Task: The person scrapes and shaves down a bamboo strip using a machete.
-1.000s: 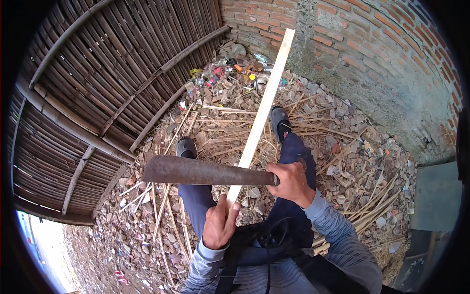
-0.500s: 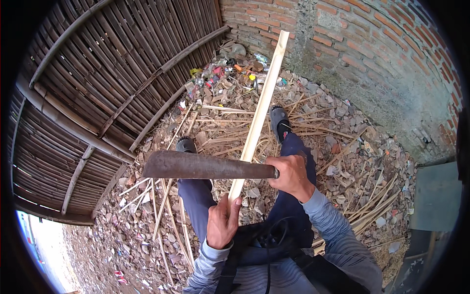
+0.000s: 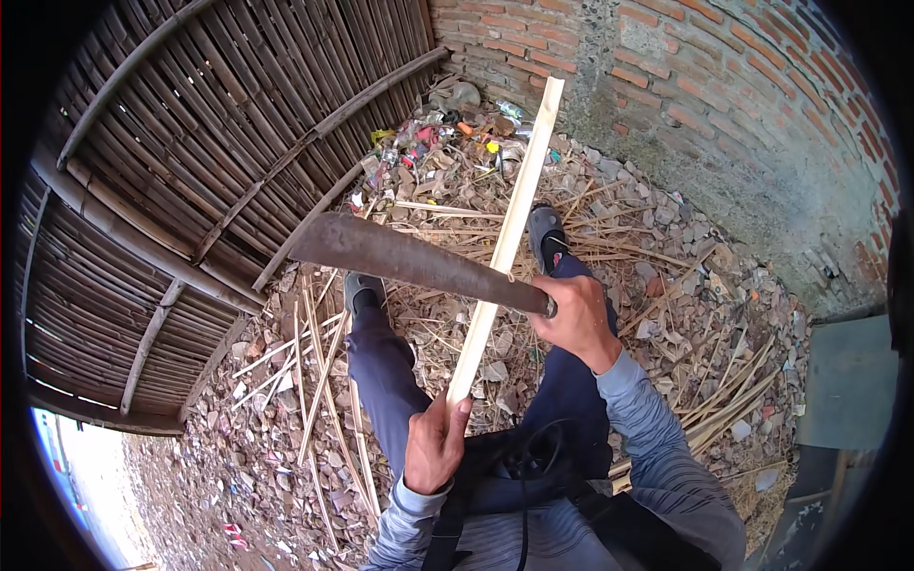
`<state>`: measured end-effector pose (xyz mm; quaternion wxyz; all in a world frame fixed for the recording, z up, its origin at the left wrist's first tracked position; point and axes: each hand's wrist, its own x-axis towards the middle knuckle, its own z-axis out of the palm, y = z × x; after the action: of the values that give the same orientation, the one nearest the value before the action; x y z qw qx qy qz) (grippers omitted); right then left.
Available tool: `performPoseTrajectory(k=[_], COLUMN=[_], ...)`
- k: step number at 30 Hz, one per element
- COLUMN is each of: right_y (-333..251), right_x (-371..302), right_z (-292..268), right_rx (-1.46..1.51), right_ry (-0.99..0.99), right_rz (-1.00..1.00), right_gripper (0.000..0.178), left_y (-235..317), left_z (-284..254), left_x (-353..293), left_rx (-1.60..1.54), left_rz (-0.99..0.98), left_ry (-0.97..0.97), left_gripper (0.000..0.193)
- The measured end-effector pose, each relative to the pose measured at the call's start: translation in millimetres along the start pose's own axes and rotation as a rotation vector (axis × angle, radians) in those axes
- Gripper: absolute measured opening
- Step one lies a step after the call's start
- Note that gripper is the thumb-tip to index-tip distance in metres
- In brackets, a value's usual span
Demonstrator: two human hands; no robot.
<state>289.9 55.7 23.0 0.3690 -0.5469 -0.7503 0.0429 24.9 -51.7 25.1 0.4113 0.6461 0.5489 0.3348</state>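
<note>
My left hand point(image 3: 436, 445) is closed round the near end of a long, pale bamboo strip point(image 3: 478, 333), which slants up and away to the right between my legs. In my right hand point(image 3: 575, 322) is the grip of a machete point(image 3: 409, 255); the handle is mostly hidden by my fingers. Its broad, dark, worn blade points left and lies across the strip about midway along it. A small curled shaving point(image 3: 511, 277) shows on the strip's edge beside the blade.
Split bamboo strips point(image 3: 716, 411) lie in a heap on the right, with more point(image 3: 319, 385) on the left. Rubble point(image 3: 238, 466) covers the ground. A bamboo slat wall point(image 3: 209, 152) stands left, a brick wall point(image 3: 705, 124) behind and right. Litter point(image 3: 438, 138) fills the far corner.
The machete has moved farther up the strip, and its blade has tilted with the tip higher. The strip's far end has dropped slightly nearer. My left hand keeps its grip.
</note>
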Motion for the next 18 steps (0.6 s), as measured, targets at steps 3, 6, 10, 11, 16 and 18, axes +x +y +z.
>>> performPoseTrajectory(k=[3,6,10,11,16,18], right_y=[-19,-30,-11,-2,-16,-25], right_x=[-11,-23,-2,4,-4,-7], right_z=[11,13,9,8,15,14], right_rx=[0.116,0.087,0.074,0.064,0.097,0.103], right_ry=[-0.006,-0.165,-0.059,-0.011,-0.053,-0.049], right_rz=[-0.051,-0.099,-0.068,-0.027,0.008,-0.070], right_gripper=[0.023,0.023,0.024,0.024,0.028,0.028], left_y=[-8,-11,4,6,-5,-4], left_z=[-3,-8,-12,-12,-13,-14], left_x=[2,4,-6,-8,-8,-7], left_rx=[0.001,-0.002,0.024,0.025,0.012,0.001], left_rz=[-0.002,0.030,0.036,0.029,-0.009,-0.010], left_ry=[0.010,0.017,0.034,0.044,0.019,0.026], left_gripper=[0.028,0.029,0.032,0.033,0.033,0.033])
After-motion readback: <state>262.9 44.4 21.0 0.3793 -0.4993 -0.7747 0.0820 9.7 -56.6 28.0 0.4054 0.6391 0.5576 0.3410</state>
